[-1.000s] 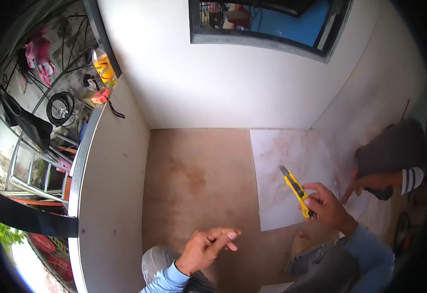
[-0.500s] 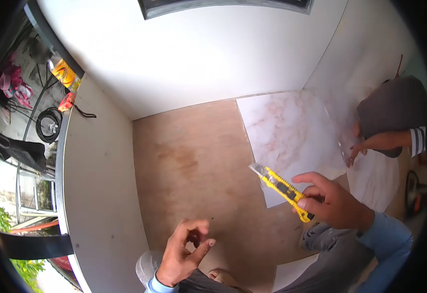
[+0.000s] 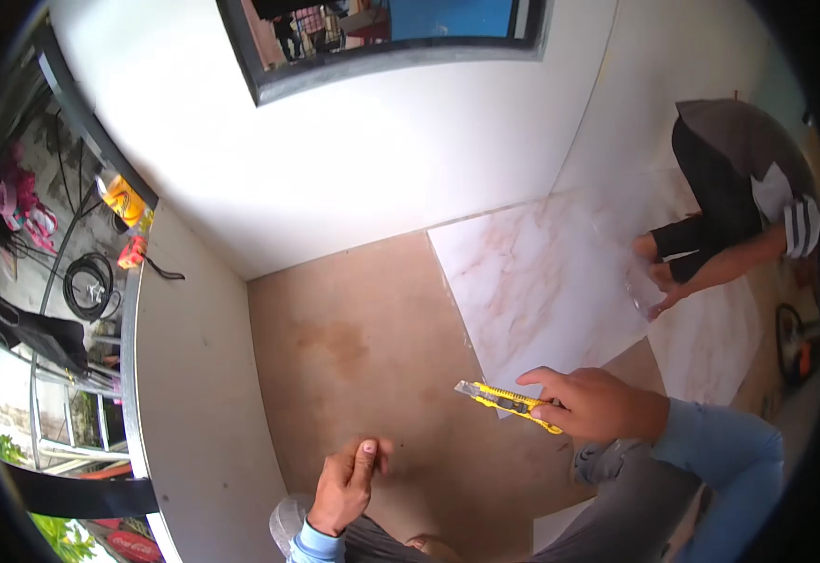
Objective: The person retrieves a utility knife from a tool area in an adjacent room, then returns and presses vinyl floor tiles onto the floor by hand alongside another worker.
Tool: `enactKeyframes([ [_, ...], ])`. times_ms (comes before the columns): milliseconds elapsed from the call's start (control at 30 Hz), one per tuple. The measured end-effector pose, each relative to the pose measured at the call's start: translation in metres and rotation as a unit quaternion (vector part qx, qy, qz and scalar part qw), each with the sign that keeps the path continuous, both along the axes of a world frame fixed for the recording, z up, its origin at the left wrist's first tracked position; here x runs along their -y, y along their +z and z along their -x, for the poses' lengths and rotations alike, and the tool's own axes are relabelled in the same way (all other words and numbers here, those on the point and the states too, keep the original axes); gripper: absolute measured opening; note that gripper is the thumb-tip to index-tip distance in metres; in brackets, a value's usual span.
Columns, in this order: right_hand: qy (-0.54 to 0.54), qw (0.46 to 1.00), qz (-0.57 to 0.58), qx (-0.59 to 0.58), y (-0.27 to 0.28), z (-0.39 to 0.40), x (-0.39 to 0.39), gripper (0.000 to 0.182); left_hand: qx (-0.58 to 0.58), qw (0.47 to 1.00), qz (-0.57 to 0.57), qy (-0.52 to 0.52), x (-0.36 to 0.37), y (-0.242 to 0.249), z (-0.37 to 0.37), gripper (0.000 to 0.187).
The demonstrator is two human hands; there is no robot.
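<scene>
My right hand (image 3: 601, 403) grips the lower end of a yellow utility knife (image 3: 508, 400), whose blade points left above the brown floor board (image 3: 363, 375). The index finger is lifted off the knife. Lower and to the left, my left hand (image 3: 346, 483) hovers over the board with thumb and fingers pressed together; whether anything small is between them is hidden. Beyond the knife lies a white and pink marbled sheet (image 3: 523, 281), its left edge running across the board.
At right another person (image 3: 748, 178) crouches, one hand on the marbled flooring. A white wall (image 3: 363, 169) with a dark-framed window (image 3: 401, 61) stands ahead. On the left ledge are a yellow bottle (image 3: 121, 199) and a red tape measure (image 3: 132, 251).
The view has tilted up, showing more of the window. My right hand and the knife have turned flatter and moved left. My left thumb and fingers have closed together.
</scene>
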State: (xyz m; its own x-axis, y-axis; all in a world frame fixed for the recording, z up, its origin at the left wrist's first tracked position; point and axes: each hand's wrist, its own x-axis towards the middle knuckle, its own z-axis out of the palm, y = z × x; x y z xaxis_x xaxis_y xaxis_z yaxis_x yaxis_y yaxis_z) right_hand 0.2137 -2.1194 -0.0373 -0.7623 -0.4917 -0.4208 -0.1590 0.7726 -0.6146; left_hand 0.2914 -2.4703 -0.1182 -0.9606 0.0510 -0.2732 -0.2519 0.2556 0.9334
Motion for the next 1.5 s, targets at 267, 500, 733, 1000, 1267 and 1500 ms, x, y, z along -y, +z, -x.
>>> enactKeyframes([
  [267,0.091,0.98,-0.085,-0.154,-0.031,0.005,-0.009,0.027,-0.001,0.99,0.022,-0.138,0.023,-0.049,0.016,0.048],
  [500,0.062,0.974,-0.115,-0.184,-0.01,0.003,-0.007,0.023,-0.03,0.979,0.116,-0.168,0.021,-0.066,0.022,0.04],
  [733,0.051,0.969,-0.053,-0.237,0.025,-0.033,-0.015,0.035,-0.008,0.984,0.116,-0.133,0.025,-0.088,0.035,0.024],
  [1000,-0.01,0.983,-0.064,-0.174,0.042,-0.057,-0.026,0.039,0.009,0.992,0.051,-0.119,0.022,-0.101,0.045,0.036],
  [1267,-0.063,0.982,-0.014,-0.179,0.034,-0.084,-0.039,0.036,-0.035,0.988,0.069,-0.131,0.005,-0.109,0.045,0.024],
  [1500,-0.055,0.972,0.001,-0.227,0.029,-0.08,-0.048,0.04,0.071,0.99,0.036,-0.119,0.002,-0.102,0.051,0.021],
])
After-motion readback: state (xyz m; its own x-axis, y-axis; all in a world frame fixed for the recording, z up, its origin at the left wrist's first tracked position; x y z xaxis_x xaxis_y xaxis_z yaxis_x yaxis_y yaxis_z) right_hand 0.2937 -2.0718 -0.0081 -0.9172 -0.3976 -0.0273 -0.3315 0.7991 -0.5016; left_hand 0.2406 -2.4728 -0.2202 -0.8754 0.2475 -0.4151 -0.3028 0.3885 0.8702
